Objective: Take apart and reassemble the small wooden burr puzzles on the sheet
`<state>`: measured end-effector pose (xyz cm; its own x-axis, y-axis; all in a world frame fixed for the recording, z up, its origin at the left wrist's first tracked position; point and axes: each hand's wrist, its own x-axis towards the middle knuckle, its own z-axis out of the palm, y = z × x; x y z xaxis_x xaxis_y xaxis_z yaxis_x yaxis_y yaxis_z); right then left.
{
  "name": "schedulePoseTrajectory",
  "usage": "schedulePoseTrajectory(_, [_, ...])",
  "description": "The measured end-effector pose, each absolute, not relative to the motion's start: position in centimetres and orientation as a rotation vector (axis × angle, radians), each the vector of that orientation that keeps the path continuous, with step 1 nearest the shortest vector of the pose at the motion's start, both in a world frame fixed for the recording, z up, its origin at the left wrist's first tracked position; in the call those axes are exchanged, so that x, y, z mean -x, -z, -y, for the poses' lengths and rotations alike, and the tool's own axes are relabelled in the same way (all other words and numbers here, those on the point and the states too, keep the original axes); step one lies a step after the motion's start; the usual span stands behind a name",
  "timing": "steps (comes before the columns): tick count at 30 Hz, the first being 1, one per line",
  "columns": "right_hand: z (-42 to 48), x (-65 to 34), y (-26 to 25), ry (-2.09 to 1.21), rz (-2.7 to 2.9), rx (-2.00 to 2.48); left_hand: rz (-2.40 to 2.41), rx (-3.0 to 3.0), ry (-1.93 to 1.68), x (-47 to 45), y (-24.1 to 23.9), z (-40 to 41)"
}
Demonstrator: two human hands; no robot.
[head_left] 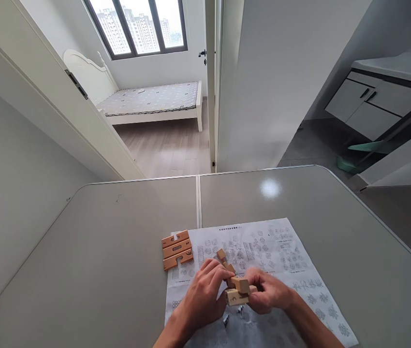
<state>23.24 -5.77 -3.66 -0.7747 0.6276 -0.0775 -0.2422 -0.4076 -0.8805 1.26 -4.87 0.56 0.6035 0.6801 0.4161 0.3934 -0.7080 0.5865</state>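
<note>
Between my two hands are interlocking notched wooden puzzle pieces (241,285). A paler block end with a dark number (232,297) faces me. My left hand (205,292) is closed on them from the left, fingertips pressed on top. From the right, my right hand (268,291) grips them with fingers curled; its fingertips are partly hidden. Just beyond my fingers, a notched wooden piece (221,255) points away; I cannot tell whether it is joined to the others. Under my hands lies a printed sheet (263,256) of small line diagrams.
Several flat, notched, reddish wooden pieces (177,249) with numbers lie side by side on the sheet's left edge. Small shiny bits (226,320) lie close below my hands. The grey table (118,251) has a seam and rounded far corners; a doorway and bed (154,99) are beyond.
</note>
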Motion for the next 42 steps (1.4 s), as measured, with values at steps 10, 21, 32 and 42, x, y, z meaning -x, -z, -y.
schedulePoseTrajectory(10, [6.0,-22.4,2.1,-1.908,1.353,0.657,-1.417,-2.105,-0.670,1.5,-2.8,5.4])
schedulePoseTrajectory(21, [5.7,-22.0,2.3,-0.610,1.653,1.479,-1.850,-2.108,-0.348,-0.6,-2.8,5.6])
schedulePoseTrajectory(32, [5.7,-22.3,2.7,-0.361,1.882,1.527,-1.764,-2.118,-0.178,-1.3,-3.2,5.0])
schedulePoseTrajectory(42, [5.7,-22.3,2.4,-0.439,1.968,1.395,-1.561,-2.323,-0.445,-1.5,-1.9,4.5])
